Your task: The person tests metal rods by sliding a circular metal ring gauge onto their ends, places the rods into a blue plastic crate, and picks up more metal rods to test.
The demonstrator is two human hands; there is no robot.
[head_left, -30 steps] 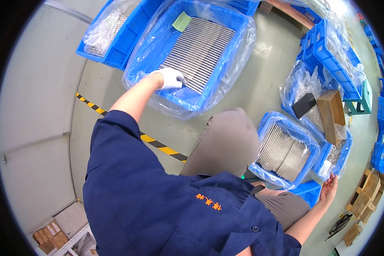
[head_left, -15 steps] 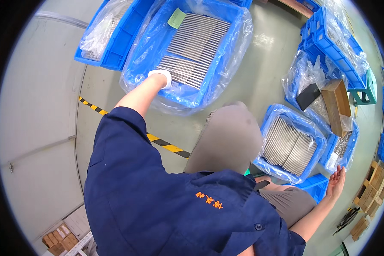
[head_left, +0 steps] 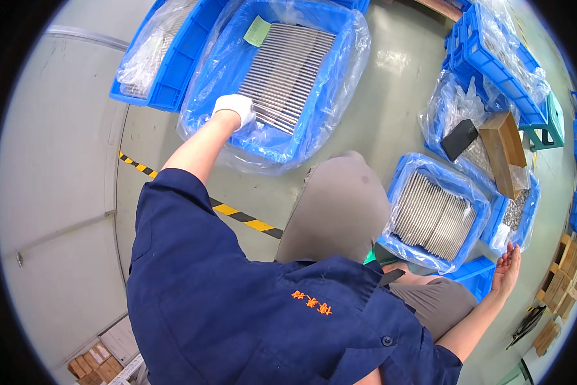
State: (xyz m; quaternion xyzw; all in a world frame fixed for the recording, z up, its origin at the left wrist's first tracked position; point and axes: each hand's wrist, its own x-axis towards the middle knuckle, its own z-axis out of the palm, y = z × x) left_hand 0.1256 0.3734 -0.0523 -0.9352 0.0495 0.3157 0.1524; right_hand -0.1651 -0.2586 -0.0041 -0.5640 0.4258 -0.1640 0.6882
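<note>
My left hand [head_left: 236, 110], in a white glove, is at the near left corner of a blue crate [head_left: 206, 86] lined with clear plastic. It is at the left ends of a row of thin metal rods [head_left: 287, 70] lying side by side there. The fingers are mostly hidden, so their grip does not show. A green paper slip [head_left: 257, 31] lies beside the far end of the row. My bare right hand [head_left: 508, 271] is held at the right, fingers stretched out, holding nothing. It is close to a smaller lined blue crate of metal rods [head_left: 437, 215].
Another blue crate [head_left: 173, 77] with plastic-covered rods stands at far left. At right are stacked blue crates [head_left: 509, 64], a brown cardboard box [head_left: 503, 151], a black flat object [head_left: 459, 139] and a green stool [head_left: 548, 122]. Yellow-black floor tape [head_left: 243, 217] runs near my knee [head_left: 339, 205].
My gloved left hand has drawn back slightly left and shows more of its back. The step between two groups of rods has gone; their ends now line up. My right hand stays nearly still.
</note>
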